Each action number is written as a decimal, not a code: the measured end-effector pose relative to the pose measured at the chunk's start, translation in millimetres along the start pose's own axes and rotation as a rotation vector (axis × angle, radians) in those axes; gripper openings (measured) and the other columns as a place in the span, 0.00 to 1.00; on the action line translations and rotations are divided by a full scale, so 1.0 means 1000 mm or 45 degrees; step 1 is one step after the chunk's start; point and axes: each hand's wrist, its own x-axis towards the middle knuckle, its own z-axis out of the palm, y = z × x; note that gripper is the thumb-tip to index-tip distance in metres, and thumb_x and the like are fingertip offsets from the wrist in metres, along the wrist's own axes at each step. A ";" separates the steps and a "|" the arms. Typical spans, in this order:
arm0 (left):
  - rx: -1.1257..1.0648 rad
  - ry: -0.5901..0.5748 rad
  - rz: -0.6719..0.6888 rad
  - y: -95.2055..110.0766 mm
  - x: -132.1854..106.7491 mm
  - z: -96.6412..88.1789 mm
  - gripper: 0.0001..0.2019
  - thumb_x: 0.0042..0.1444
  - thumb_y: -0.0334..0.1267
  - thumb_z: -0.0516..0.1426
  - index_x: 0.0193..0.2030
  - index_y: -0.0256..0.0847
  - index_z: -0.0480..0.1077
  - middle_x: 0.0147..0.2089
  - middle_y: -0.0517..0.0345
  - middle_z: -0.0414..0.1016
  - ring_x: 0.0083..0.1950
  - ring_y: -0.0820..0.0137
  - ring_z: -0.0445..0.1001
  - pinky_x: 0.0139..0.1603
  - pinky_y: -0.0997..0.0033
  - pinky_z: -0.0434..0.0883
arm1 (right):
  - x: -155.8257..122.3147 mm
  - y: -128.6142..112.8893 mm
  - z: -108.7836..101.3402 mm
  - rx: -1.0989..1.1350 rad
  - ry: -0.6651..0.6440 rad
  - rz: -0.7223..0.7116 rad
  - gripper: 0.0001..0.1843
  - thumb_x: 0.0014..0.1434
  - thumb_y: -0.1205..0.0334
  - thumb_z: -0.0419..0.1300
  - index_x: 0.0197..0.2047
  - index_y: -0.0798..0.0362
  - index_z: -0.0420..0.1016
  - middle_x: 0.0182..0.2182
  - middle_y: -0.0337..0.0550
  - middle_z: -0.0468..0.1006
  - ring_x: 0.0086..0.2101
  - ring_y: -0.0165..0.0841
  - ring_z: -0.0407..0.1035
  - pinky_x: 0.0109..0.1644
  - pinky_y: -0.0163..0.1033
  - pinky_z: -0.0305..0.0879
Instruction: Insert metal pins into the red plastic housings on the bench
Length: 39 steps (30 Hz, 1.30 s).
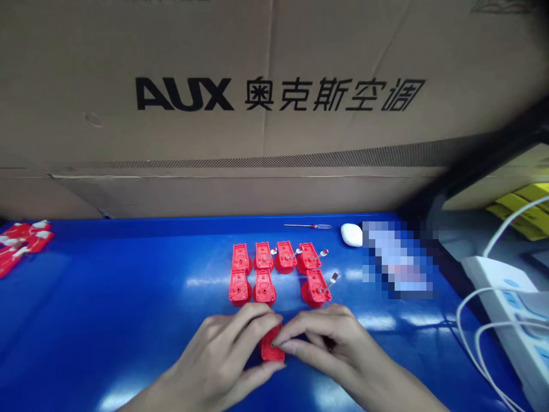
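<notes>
My left hand [234,346] is closed round a small red plastic housing [270,350], with fingers over its top and the thumb at its lower edge. My right hand [328,336] pinches thumb and forefinger together at the housing's right side. Whatever is between those fingertips is too small to make out. Just beyond my hands, more red housings [265,288] stand in two rows with their open sides up. From some of them, such as the red housing at the right [316,284], a thin metal piece with a pale end [332,280] sticks out at a slant.
A screwdriver [319,226] and a white rounded case [351,235] lie at the back of the blue table [128,303]. Red and white parts [26,243] are piled far left. On the right are a power strip [506,297] and white cables. A large cardboard box [193,137] stands behind.
</notes>
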 end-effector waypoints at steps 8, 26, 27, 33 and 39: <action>0.012 0.013 0.005 0.000 0.000 0.001 0.16 0.78 0.44 0.56 0.65 0.38 0.69 0.57 0.47 0.83 0.53 0.64 0.86 0.41 0.68 0.82 | -0.002 0.001 0.003 0.016 0.011 0.129 0.15 0.76 0.42 0.62 0.53 0.38 0.87 0.36 0.35 0.82 0.38 0.33 0.73 0.47 0.37 0.66; -0.173 0.080 -0.116 -0.001 0.005 0.001 0.16 0.72 0.52 0.62 0.58 0.45 0.76 0.51 0.52 0.80 0.39 0.68 0.84 0.37 0.69 0.82 | 0.008 0.015 0.012 0.357 0.108 -0.006 0.23 0.72 0.38 0.63 0.46 0.49 0.88 0.21 0.33 0.63 0.23 0.28 0.52 0.30 0.36 0.55; -0.254 0.078 -0.127 -0.001 0.005 0.000 0.16 0.72 0.53 0.62 0.57 0.46 0.77 0.50 0.53 0.80 0.38 0.69 0.83 0.38 0.69 0.82 | 0.008 0.015 0.011 0.410 0.112 0.024 0.24 0.73 0.38 0.63 0.47 0.50 0.88 0.20 0.31 0.60 0.22 0.27 0.49 0.30 0.35 0.53; -0.672 0.043 -0.286 0.003 0.009 -0.005 0.15 0.72 0.51 0.62 0.59 0.48 0.80 0.51 0.52 0.79 0.47 0.67 0.84 0.50 0.65 0.83 | 0.004 0.013 0.002 0.503 0.158 0.188 0.27 0.69 0.35 0.66 0.47 0.52 0.86 0.17 0.28 0.56 0.20 0.26 0.49 0.26 0.35 0.48; -0.583 0.179 -0.241 0.000 0.007 -0.005 0.16 0.68 0.38 0.67 0.61 0.50 0.80 0.56 0.50 0.78 0.47 0.67 0.84 0.49 0.66 0.84 | 0.000 0.004 -0.010 0.435 0.308 0.054 0.20 0.64 0.42 0.74 0.39 0.52 0.88 0.28 0.39 0.76 0.26 0.29 0.67 0.31 0.35 0.64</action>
